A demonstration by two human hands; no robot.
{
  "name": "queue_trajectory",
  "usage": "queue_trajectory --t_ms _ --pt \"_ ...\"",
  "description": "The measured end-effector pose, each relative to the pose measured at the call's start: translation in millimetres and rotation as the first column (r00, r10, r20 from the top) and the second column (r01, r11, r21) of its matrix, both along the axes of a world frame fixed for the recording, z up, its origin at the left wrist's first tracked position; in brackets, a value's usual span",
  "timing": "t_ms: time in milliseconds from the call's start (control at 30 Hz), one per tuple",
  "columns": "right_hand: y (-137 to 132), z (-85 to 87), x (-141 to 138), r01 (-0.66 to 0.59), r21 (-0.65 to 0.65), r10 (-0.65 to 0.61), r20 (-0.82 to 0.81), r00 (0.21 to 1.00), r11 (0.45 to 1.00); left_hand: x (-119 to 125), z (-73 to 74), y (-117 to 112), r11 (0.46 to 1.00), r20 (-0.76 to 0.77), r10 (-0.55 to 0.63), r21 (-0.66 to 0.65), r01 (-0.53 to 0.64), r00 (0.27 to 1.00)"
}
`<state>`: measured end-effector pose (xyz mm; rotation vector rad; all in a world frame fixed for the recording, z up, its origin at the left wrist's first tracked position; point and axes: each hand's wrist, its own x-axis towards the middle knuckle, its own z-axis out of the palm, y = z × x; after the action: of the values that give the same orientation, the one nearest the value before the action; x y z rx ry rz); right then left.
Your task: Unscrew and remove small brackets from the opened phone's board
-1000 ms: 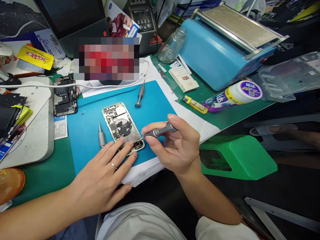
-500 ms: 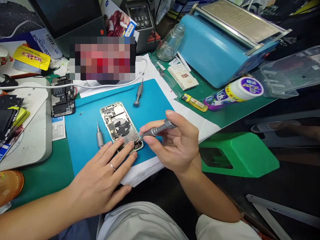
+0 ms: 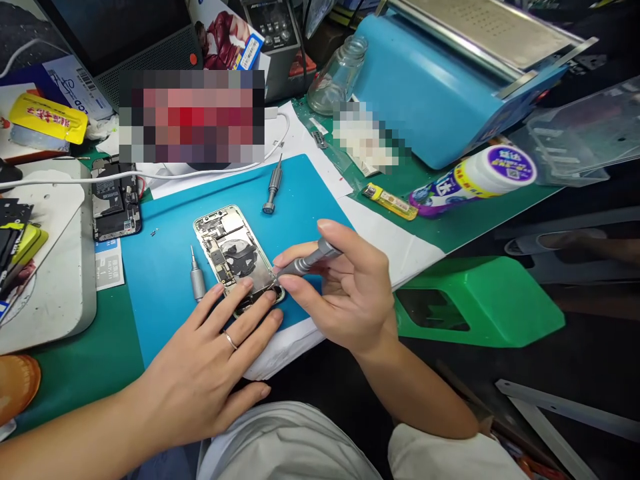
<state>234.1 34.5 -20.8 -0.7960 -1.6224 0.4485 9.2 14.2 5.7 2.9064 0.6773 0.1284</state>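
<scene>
An opened phone (image 3: 240,250) lies on the blue mat (image 3: 165,287) with its inner boards and parts exposed. My left hand (image 3: 215,353), a ring on one finger, rests flat with fingers spread, the fingertips on the phone's lower end. In my right hand (image 3: 345,287) is a grey screwdriver (image 3: 307,260), held slanted between thumb and fingers. Its tip reaches the phone's lower right edge; what exactly it touches is too small to tell. A second screwdriver (image 3: 197,277) lies left of the phone, and a third screwdriver (image 3: 273,187) lies above it.
Another opened phone part (image 3: 117,197) lies left of the mat, crossed by a white cable (image 3: 175,176). To the right are a yellow lighter (image 3: 390,201), a white-capped bottle (image 3: 475,180), a glass jar (image 3: 340,77) and a blue machine (image 3: 425,87). A green stool (image 3: 490,300) stands below the table edge.
The camera view has shifted slightly. Both hands keep nearly the same pose, the screwdriver still at the phone's lower right edge.
</scene>
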Motion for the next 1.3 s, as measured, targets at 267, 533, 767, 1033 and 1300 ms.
queue_trajectory --t_ms 267,533,767,1033,1300 --pt "0.4 -1.2 -0.6 0.048 0.001 -0.048 -0.042 0.998 0.999 1.3 1.8 1.6 1.0 -0.02 0.008 -0.006 -0.008 1.0" --pt "-0.7 -2.7 -0.2 0.099 0.001 -0.099 -0.024 0.995 0.995 1.2 2.2 0.2 1.0 -0.011 0.014 -0.017 -0.014 1.0" --pt "-2.2 -1.5 0.7 0.12 -0.03 -0.12 -0.001 0.993 0.992 3.6 2.5 1.5 0.998 0.016 0.037 -0.058 -0.036 0.999" --pt "-4.0 -0.6 -0.9 0.111 -0.064 -0.114 -0.052 0.992 0.992 3.4 1.3 0.2 0.998 0.022 0.041 -0.048 -0.04 0.999" --pt "0.3 0.7 -0.3 0.127 0.008 -0.127 -0.031 0.991 0.992 0.5 2.7 -0.3 0.998 0.026 0.053 -0.048 -0.051 0.998"
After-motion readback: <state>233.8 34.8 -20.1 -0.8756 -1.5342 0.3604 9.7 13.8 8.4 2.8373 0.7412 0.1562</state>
